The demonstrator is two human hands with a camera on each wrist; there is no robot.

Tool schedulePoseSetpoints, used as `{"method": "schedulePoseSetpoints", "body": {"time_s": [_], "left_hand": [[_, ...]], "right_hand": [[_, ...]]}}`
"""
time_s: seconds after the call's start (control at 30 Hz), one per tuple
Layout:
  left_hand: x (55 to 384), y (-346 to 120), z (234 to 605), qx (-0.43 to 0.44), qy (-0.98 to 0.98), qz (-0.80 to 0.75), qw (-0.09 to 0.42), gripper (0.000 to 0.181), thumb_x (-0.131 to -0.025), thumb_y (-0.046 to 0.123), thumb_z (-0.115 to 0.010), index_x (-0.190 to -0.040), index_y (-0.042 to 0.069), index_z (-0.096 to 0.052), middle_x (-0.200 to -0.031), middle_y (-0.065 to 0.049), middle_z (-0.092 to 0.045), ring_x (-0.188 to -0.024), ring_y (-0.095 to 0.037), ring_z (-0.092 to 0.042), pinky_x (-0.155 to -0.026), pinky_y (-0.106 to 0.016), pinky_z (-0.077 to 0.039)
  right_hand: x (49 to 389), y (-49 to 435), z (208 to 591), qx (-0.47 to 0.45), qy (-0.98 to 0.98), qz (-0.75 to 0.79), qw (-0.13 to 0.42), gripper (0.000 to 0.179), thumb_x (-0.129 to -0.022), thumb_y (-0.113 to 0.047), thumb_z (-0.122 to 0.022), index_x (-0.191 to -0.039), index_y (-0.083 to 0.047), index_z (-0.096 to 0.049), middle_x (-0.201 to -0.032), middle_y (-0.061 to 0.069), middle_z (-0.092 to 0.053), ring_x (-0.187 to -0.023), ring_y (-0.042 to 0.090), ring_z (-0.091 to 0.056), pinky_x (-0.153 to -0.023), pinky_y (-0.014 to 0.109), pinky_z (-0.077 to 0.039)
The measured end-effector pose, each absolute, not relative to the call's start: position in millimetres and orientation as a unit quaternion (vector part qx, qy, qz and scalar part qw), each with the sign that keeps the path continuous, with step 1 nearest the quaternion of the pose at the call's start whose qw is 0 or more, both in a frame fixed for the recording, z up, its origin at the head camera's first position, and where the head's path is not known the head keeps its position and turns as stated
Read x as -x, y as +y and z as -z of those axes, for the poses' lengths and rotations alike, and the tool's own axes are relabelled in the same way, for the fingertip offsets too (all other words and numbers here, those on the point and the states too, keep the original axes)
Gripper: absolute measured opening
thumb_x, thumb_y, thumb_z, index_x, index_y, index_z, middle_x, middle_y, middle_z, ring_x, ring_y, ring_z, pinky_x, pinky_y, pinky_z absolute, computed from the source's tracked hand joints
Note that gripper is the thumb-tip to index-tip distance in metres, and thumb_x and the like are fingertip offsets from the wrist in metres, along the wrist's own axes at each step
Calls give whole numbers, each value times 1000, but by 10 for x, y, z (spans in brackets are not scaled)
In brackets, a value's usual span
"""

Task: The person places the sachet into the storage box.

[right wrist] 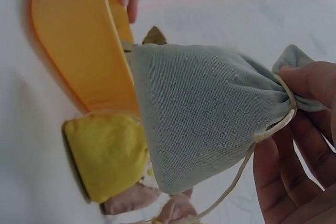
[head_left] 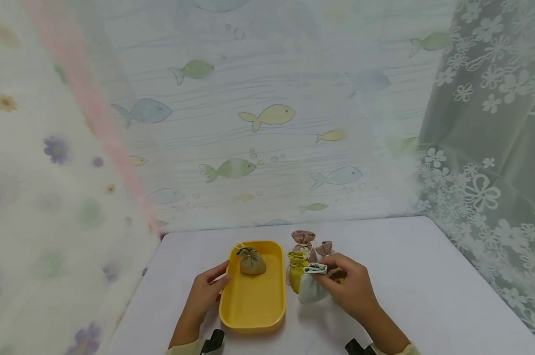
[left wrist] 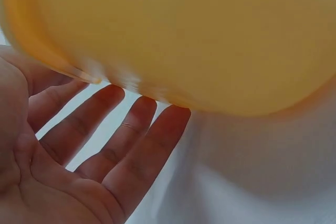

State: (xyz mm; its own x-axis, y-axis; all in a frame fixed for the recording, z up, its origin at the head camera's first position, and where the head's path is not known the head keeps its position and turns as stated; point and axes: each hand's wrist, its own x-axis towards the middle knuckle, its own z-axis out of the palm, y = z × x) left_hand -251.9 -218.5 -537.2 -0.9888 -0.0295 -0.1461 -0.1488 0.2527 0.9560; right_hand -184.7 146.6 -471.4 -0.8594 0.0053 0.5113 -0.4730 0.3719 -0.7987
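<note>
In the head view my left hand (head_left: 207, 291) holds the left edge of a yellow tray (head_left: 252, 323). The left wrist view shows its fingertips (left wrist: 173, 116) against the tray's outer side. A brown-green drawstring pouch (head_left: 252, 262) lies in the back part of the tray. To the tray's right, my right hand (head_left: 351, 286) pinches a pale grey-green drawstring pouch (head_left: 312, 290) by its gathered neck. In the right wrist view the held pouch (right wrist: 205, 114) has a cream cord round its neck, with one end dangling.
Behind the held pouch stand a yellow pouch (head_left: 296, 271) and pinkish-brown pouches (head_left: 303, 237), partly hidden by each other and my right hand. All this is on a white-covered table (head_left: 382, 241). A fish-print curtain (head_left: 271, 148) hangs along the back, with floral fabric at both sides.
</note>
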Motion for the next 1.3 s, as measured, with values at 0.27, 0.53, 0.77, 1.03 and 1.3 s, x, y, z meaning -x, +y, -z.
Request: {"method": "schedulePoseSetpoints", "body": {"time_s": [0.27,0.53,0.77,1.03,1.3], "left_hand": [[2509,-2190,5371,64,781,-619,54,48,-98,23,-73,-144,29,-63,-156,-12,-52,-133,-33,-60,-81,-39,-65],[2520,-2187,5397,63,784,-615,57,48,-99,25,-72,-145,31,-62,-155,-12,-53,-134,-34,-60,-83,-41,-65],[2524,-2212,5443,69,780,-620,53,50,-95,30,-76,-143,32,-64,-154,-11,-54,-140,-37,-53,-90,-48,-63],[2512,-2206,5430,69,779,-620,53,51,-95,33,-76,-144,31,-63,-155,-14,-53,-138,-36,-55,-91,-46,-62],[2493,-2199,5407,69,784,-615,50,50,-96,33,-75,-145,30,-63,-155,-15,-53,-139,-37,-54,-91,-45,-62]], "right_hand": [[1934,1372,4638,-181,-784,-552,218,25,-83,-15,-88,-101,-29,-76,-100,-9,-73,-80,11,-71,-67,29,-63],[1994,1298,4601,-189,-777,-555,230,26,-83,-16,-88,-102,-28,-76,-98,-9,-73,-85,10,-70,-67,29,-63],[2051,1222,4614,-195,-777,-560,211,24,-85,-18,-87,-108,-18,-80,-103,-9,-76,-84,10,-71,-69,29,-64],[2144,1142,4584,-201,-779,-558,202,20,-87,-21,-85,-106,-23,-80,-105,-7,-78,-86,13,-74,-70,27,-64],[2210,1068,4529,-200,-788,-555,177,15,-88,-22,-84,-100,-29,-78,-102,-13,-75,-92,10,-73,-74,26,-64]]}}
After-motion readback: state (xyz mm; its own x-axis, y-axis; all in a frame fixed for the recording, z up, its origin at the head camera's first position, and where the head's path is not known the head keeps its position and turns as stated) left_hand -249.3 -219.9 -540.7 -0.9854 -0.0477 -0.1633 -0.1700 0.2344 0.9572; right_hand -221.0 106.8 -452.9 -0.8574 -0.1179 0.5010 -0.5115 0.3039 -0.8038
